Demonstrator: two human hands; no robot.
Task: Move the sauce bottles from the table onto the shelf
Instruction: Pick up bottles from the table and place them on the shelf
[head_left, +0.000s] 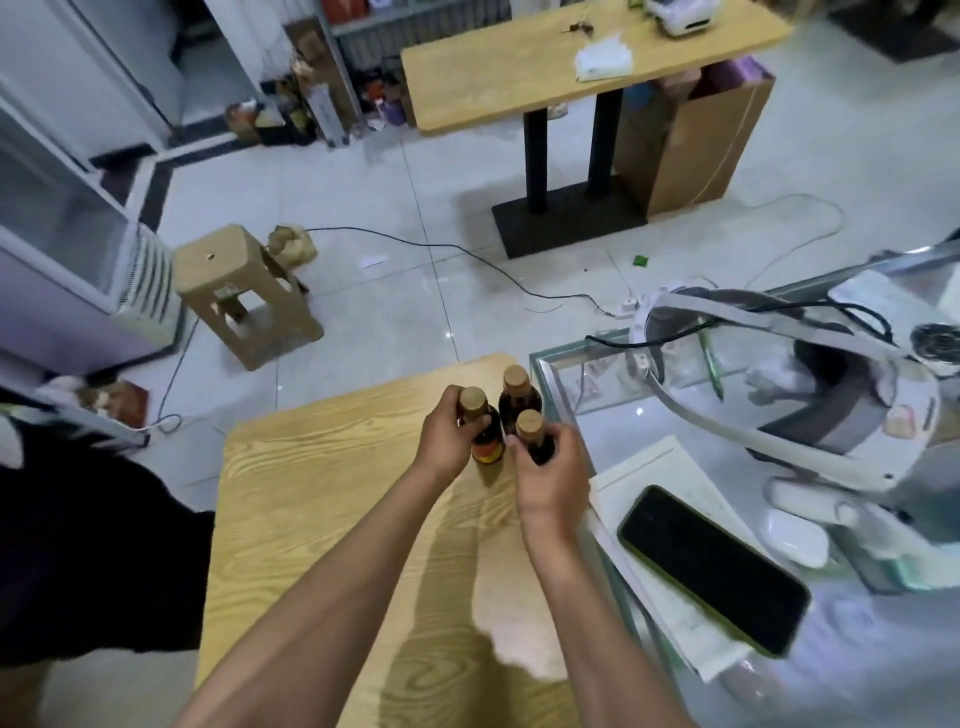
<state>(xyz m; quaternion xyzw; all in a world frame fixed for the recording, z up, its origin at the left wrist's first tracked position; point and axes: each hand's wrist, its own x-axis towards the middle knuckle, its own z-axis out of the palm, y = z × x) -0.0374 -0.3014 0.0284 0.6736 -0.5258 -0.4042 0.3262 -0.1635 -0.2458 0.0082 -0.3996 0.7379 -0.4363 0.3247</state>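
Both your hands are clamped on bottles. Left hand wraps the neck of the left sauce bottle, just under its tan cap. Right hand grips the near sauce bottle the same way, fingers curled round the neck. Neck grip makes sense: narrowest part, and one hand closes fully round it.

The third sauce bottle stands free at 12 o'clock from your right hand, touching or just beside the other two. Can't tell which.

All three cluster at the far end of the wooden bench, near its 1 o'clock corner. Can't tell whether the two gripped ones are off the surface yet.

My read: you're at the pick-up step, two bottles per trip, so the third needs a second run. No shelf clearly identifiable in view; racking at 11 o'clock, far off, is too blurred to call.

Watch-outs:
- Glass counter sits right against the bench at 3 o'clock, with a phone and a white headset on it. Swing wide of it.
- Lifting the near bottle could clip the free one. Go straight up.
- Cables cross the floor at 12 o'clock.
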